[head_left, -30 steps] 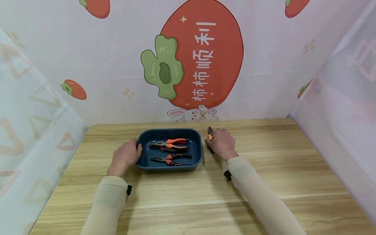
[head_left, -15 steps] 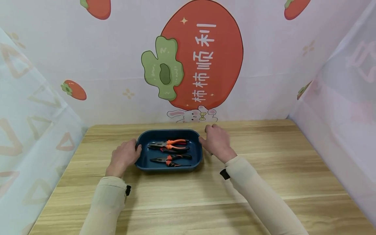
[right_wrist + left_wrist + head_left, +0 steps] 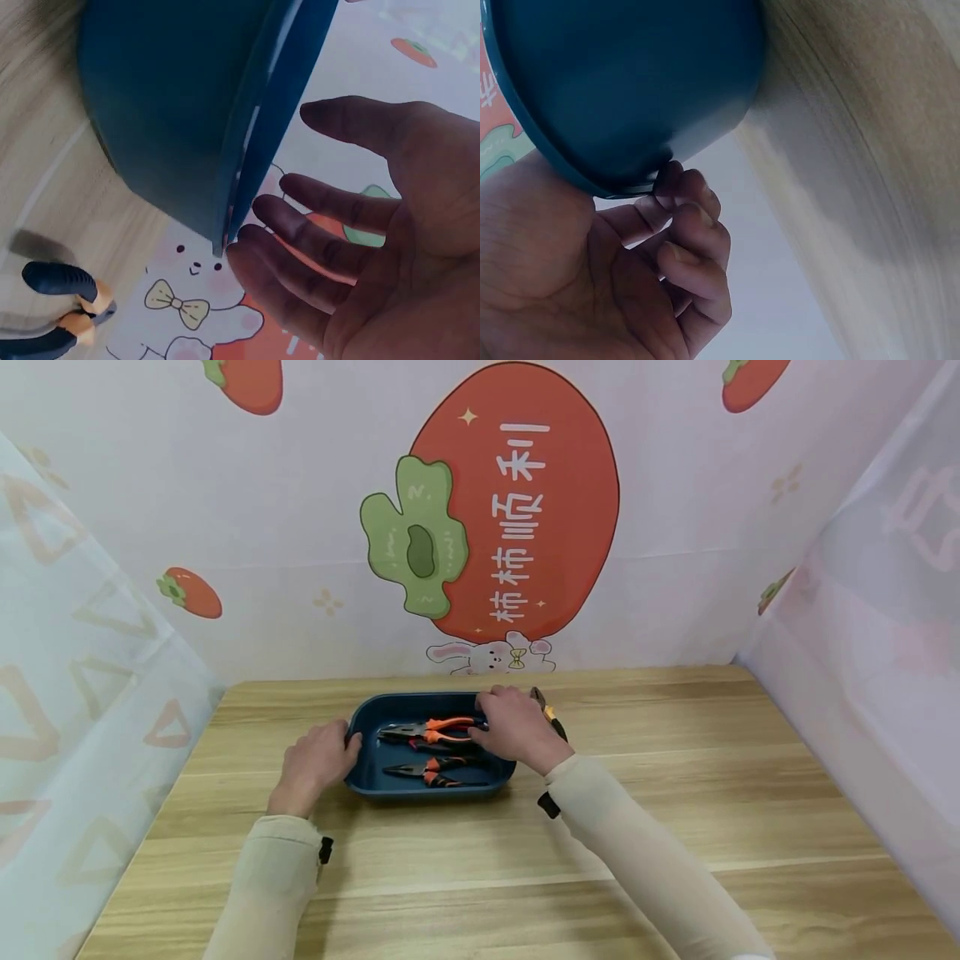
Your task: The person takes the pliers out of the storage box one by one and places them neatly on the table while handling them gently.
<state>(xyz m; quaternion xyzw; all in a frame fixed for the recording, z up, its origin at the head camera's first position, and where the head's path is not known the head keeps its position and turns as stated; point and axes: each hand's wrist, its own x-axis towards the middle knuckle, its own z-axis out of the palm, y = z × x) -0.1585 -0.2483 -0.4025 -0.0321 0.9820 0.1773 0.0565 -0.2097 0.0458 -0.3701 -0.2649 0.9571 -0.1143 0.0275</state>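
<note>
A dark blue rectangular tray [image 3: 420,792] stands on the wooden table, my left hand [image 3: 311,768] gripping its left end, thumb over the rim and fingers outside. In the left wrist view that hand [image 3: 630,262] has bent fingers at the tray's rim. My right hand [image 3: 517,731] hovers over the tray's right end. In the right wrist view its fingers [image 3: 330,195] spread loosely above the tray wall [image 3: 165,112], holding nothing. Inside lie orange-handled needle-nose pliers [image 3: 438,725] and black-and-orange needle-nose pliers [image 3: 432,770]. Yellow-and-black pliers [image 3: 552,714] rest on the table right of the tray, partly behind the right hand.
More black-and-red handles [image 3: 427,745] show beneath the orange pliers in the tray. A white printed cloth [image 3: 300,527] hangs behind the table's back edge, with similar cloths at both sides. The wooden table [image 3: 450,877] extends in front and to either side.
My right hand has let go of the yellow-and-black pliers, which stay on the table. It has risen and moved left over the tray. The left hand keeps its grip on the tray.
</note>
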